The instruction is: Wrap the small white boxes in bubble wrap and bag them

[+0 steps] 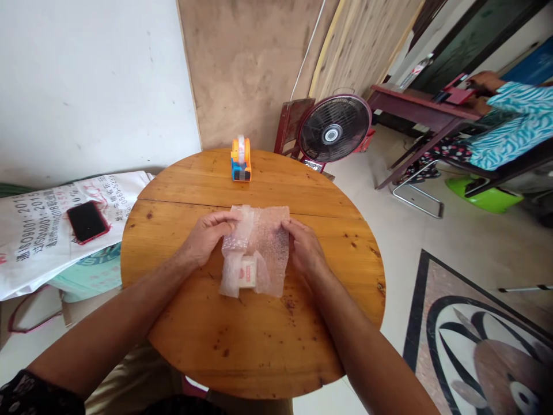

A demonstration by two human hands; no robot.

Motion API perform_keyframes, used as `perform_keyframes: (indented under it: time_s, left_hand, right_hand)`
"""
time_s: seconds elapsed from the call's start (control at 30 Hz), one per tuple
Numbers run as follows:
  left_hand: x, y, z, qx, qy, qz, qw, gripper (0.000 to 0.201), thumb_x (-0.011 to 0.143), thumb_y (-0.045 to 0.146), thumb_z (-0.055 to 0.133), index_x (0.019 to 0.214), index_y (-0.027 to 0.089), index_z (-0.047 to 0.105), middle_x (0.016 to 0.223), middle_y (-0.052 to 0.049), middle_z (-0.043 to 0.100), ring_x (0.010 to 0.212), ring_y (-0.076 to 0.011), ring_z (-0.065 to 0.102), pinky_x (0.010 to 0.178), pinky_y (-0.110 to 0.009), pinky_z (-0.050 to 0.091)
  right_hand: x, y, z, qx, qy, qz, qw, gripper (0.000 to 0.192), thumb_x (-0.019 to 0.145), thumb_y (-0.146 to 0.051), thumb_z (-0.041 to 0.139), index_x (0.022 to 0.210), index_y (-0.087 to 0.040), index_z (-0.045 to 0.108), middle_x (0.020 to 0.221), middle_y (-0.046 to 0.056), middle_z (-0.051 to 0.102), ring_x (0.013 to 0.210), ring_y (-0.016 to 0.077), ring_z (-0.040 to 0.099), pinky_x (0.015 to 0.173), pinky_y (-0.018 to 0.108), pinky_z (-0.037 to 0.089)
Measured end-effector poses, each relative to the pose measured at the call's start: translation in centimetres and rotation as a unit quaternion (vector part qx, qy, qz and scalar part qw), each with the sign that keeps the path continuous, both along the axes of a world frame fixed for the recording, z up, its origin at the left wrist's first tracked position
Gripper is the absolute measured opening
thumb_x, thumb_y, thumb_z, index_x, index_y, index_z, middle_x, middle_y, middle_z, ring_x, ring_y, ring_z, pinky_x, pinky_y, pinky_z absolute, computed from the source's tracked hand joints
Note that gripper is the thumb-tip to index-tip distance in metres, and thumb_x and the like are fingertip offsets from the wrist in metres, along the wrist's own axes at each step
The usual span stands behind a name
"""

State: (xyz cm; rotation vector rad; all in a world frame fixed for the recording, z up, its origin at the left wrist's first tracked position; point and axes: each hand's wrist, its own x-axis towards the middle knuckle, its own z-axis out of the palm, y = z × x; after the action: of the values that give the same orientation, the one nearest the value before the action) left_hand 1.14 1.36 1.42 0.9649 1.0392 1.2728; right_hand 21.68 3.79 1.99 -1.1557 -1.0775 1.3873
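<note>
A sheet of clear bubble wrap (270,236) is spread on the round wooden table (194,334) in front of me. On its near part lies a small whitish box (248,272) with red print, partly covered by loose folds of the wrap. My left hand (209,235) pinches the wrap's far left edge between thumb and fingers. With thumb and fingertips, my right hand (305,245) grips the far right edge. Beyond the wrap, apart from both hands, stands an orange and blue tape dispenser (241,160) with a roll of tape.
At left a phone (87,222) rests on a white printed sack (38,230). A fan (334,129) stands behind the table by a wooden chair (296,124). To the right, a person in a blue patterned sleeve (518,124) sits at a dark red desk (415,101).
</note>
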Motion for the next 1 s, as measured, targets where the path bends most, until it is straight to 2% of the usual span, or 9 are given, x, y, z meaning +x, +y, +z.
perform_keyframes:
  time_s: [0.1, 0.17, 0.23, 0.4, 0.5, 0.6, 0.73, 0.87, 1.0]
  left_hand:
    - [-0.1, 0.0, 0.1, 0.038, 0.099, 0.045, 0.993, 0.027, 0.067, 0.031, 0.07, 0.089, 0.018, 0.074, 0.082, -0.002, 0.068, 0.069, -0.014, 0.056, 0.066, -0.027, 0.044]
    - [-0.1, -0.1, 0.3, 0.101, 0.203, 0.127, 0.966, 0.023, 0.067, 0.032, 0.069, 0.085, 0.018, 0.072, 0.08, -0.002, 0.063, 0.071, -0.0144, 0.054, 0.067, -0.028, 0.043]
    - [-0.1, -0.2, 0.4, 0.141, 0.271, 0.164, 0.938, 0.018, 0.07, 0.035, 0.068, 0.076, 0.018, 0.068, 0.075, -0.001, 0.059, 0.068, -0.0139, 0.051, 0.064, -0.027, 0.041]
    - [0.2, -0.7, 0.4, 0.097, 0.345, 0.046, 0.932, 0.034, 0.067, 0.049, 0.073, 0.075, 0.019, 0.059, 0.059, 0.005, 0.05, 0.056, -0.012, 0.044, 0.055, -0.025, 0.034]
    - [0.4, -0.8, 0.3, 0.101, 0.371, 0.03, 0.923, 0.037, 0.063, 0.047, 0.078, 0.077, 0.019, 0.058, 0.062, 0.005, 0.052, 0.058, -0.0124, 0.046, 0.056, -0.025, 0.035]
    - [0.5, -0.8, 0.4, 0.104, 0.318, 0.003, 0.942, 0.027, 0.069, 0.041, 0.073, 0.076, 0.018, 0.06, 0.066, 0.002, 0.058, 0.06, -0.0128, 0.05, 0.057, -0.025, 0.038]
    - [0.1, -0.6, 0.6, 0.063, 0.207, -0.03, 0.976, 0.02, 0.073, 0.036, 0.067, 0.075, 0.017, 0.066, 0.068, 0.0, 0.064, 0.06, -0.0128, 0.054, 0.058, -0.024, 0.041]
    - [-1.0, 0.3, 0.7, -0.007, 0.055, 0.081, 0.995, 0.018, 0.066, 0.033, 0.07, 0.068, 0.017, 0.063, 0.059, 0.004, 0.059, 0.051, -0.0096, 0.048, 0.051, -0.022, 0.036]
    - [-1.8, 1.2, 0.4, -0.041, -0.047, 0.15, 0.987, 0.023, 0.057, 0.03, 0.074, 0.064, 0.017, 0.057, 0.057, 0.004, 0.057, 0.049, -0.0092, 0.048, 0.049, -0.022, 0.038]
  right_hand:
    - [-0.2, 0.1, -0.1, -0.037, 0.072, 0.024, 0.996, 0.024, 0.061, -0.039, 0.076, 0.07, -0.02, 0.063, 0.07, -0.001, 0.065, 0.065, 0.0151, 0.057, 0.066, 0.028, 0.045]
    - [-0.4, 0.1, -0.2, -0.057, 0.1, 0.045, 0.992, 0.027, 0.061, -0.04, 0.078, 0.075, -0.021, 0.065, 0.073, 0.0, 0.068, 0.068, 0.0167, 0.06, 0.07, 0.03, 0.048]
    - [-0.4, 0.0, -0.3, -0.061, 0.112, 0.05, 0.991, 0.028, 0.061, -0.04, 0.079, 0.077, -0.021, 0.066, 0.074, 0.0, 0.069, 0.069, 0.0171, 0.062, 0.073, 0.031, 0.049]
    - [-0.7, -0.6, 0.3, -0.034, 0.092, 0.118, 0.988, 0.034, 0.071, -0.045, 0.074, 0.094, -0.021, 0.067, 0.09, 0.004, 0.073, 0.083, 0.0213, 0.067, 0.081, 0.034, 0.05]
    - [-1.1, -1.1, 1.0, -0.004, 0.027, 0.17, 0.985, 0.042, 0.078, -0.055, 0.062, 0.103, -0.021, 0.066, 0.098, 0.007, 0.073, 0.091, 0.0249, 0.068, 0.08, 0.038, 0.051]
    - [-1.4, -1.2, 1.1, 0.013, -0.038, 0.173, 0.984, 0.047, 0.082, -0.058, 0.053, 0.107, -0.02, 0.065, 0.099, 0.009, 0.073, 0.091, 0.0253, 0.068, 0.077, 0.037, 0.052]
    - [-1.1, -0.6, 0.4, 0.011, -0.048, 0.106, 0.993, 0.04, 0.081, -0.056, 0.055, 0.097, -0.02, 0.063, 0.09, 0.009, 0.072, 0.079, 0.0226, 0.066, 0.072, 0.035, 0.053]
    - [-0.2, 0.2, -0.3, 0.026, -0.07, 0.017, 0.997, 0.034, 0.075, -0.055, 0.062, 0.075, -0.021, 0.055, 0.07, 0.001, 0.063, 0.061, 0.016, 0.056, 0.06, 0.028, 0.048]
    - [0.8, 1.1, -0.5, 0.066, -0.081, -0.046, 0.993, 0.03, 0.071, -0.05, 0.066, 0.072, -0.021, 0.058, 0.067, -0.002, 0.058, 0.061, 0.0135, 0.052, 0.06, 0.026, 0.044]
